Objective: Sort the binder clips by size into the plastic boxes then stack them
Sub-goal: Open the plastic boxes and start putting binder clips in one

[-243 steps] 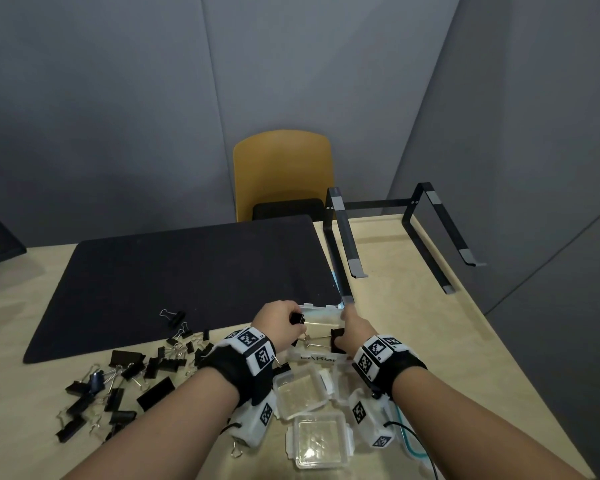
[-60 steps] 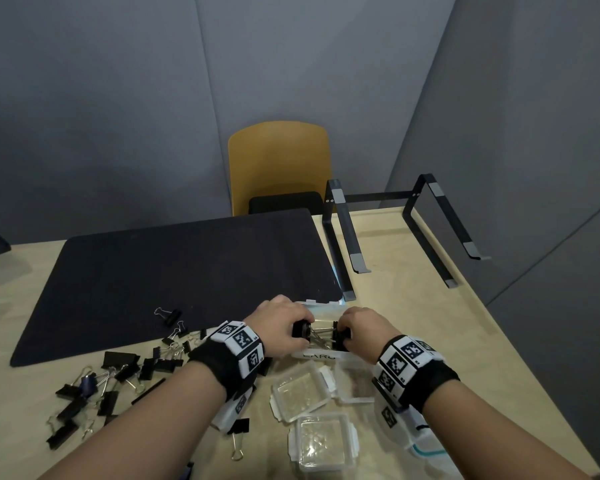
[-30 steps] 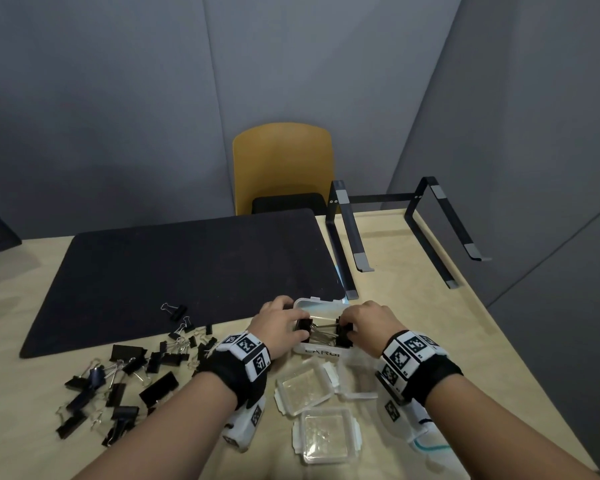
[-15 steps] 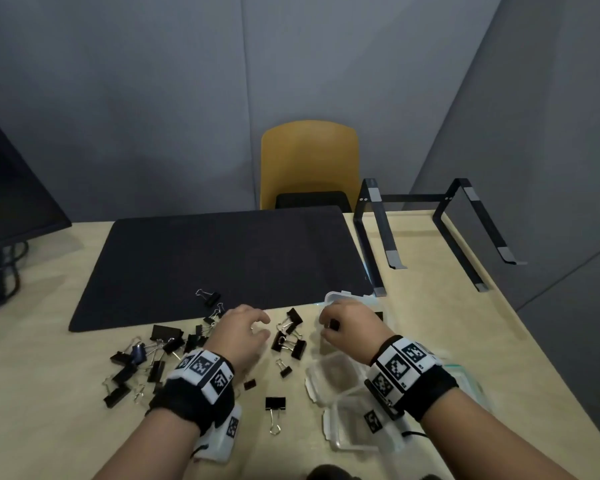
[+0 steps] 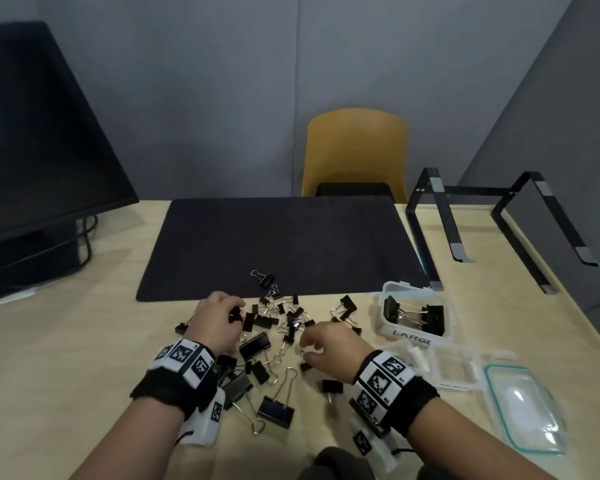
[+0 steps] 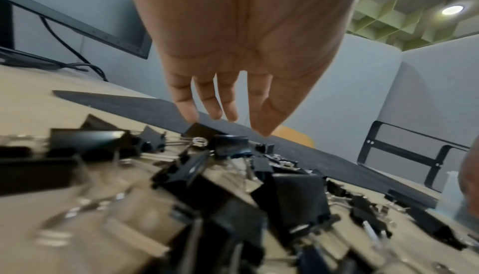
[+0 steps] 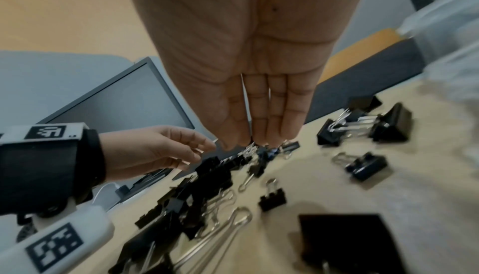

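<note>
Black binder clips (image 5: 267, 344) of mixed sizes lie scattered on the wooden table in front of me. A clear box labelled LARGE (image 5: 392, 327) stands to their right with two big clips (image 5: 413, 315) inside. My left hand (image 5: 234, 311) hovers over the far left of the pile, and its fingers (image 6: 225, 112) hang straight just above a clip, holding nothing. My right hand (image 5: 305, 346) reaches down at the pile's middle. Its straight fingertips (image 7: 259, 139) touch small clips (image 7: 255, 155), with nothing gripped.
Two empty clear boxes (image 5: 456, 367) and a teal-rimmed lid (image 5: 523, 407) lie at the right front. A black mat (image 5: 281, 244) covers the table's middle, a monitor (image 5: 32, 140) stands at the left and a black metal stand (image 5: 499, 223) at the back right.
Both hands have left the LARGE box, where the two big clips stay, and moved left onto the loose pile. The head view has swung left, bringing the monitor in.
</note>
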